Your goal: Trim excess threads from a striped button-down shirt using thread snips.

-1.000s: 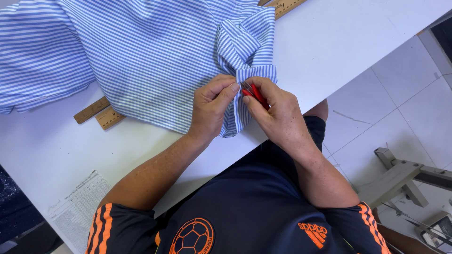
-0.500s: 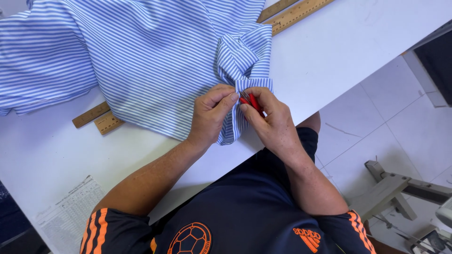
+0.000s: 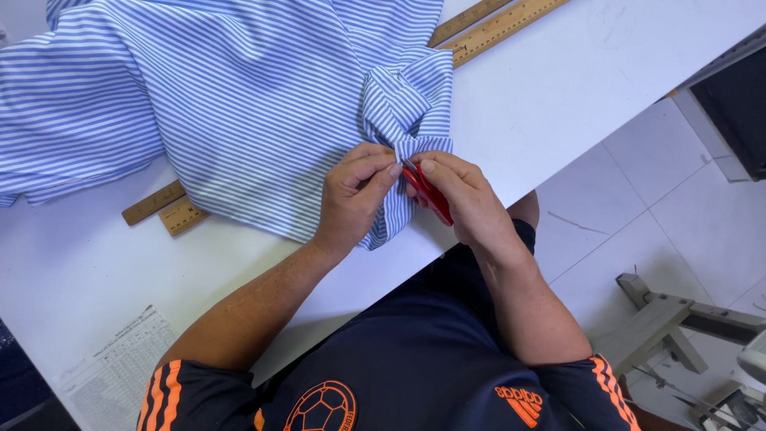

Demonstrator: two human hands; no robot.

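Striped cloth (image 3: 239,104), blue and white and shaped like a shirt, is spread across a white worktop (image 3: 558,104), and a bunched, folded part of it (image 3: 407,104) is gathered near the front edge of the worktop. The lower end of that fold is pinched by the left hand (image 3: 355,195), with the thumb and forefinger pressed together on the fabric. A small red cutting tool (image 3: 431,195), like thread snips, is held in the right hand (image 3: 463,199); the fingers are closed around it, and its tip is set at the cloth just beside the left fingertips. The 2 hands are nearly touching over the same spot of the fold. Whether the blades of the tool are open cannot be told.

2 wooden rulers are seen under the cloth: their ends stick out at the left (image 3: 163,209), and they come out again at the upper right (image 3: 495,24), lying side by side. A printed sheet of paper (image 3: 120,367) lies on the near left corner of the worktop, well apart from the hands. A dark shirt with orange stripes on the sleeves is worn by the person. To the right, below the worktop, a tiled floor (image 3: 638,239) and part of a grey metal frame (image 3: 678,319) are visible.
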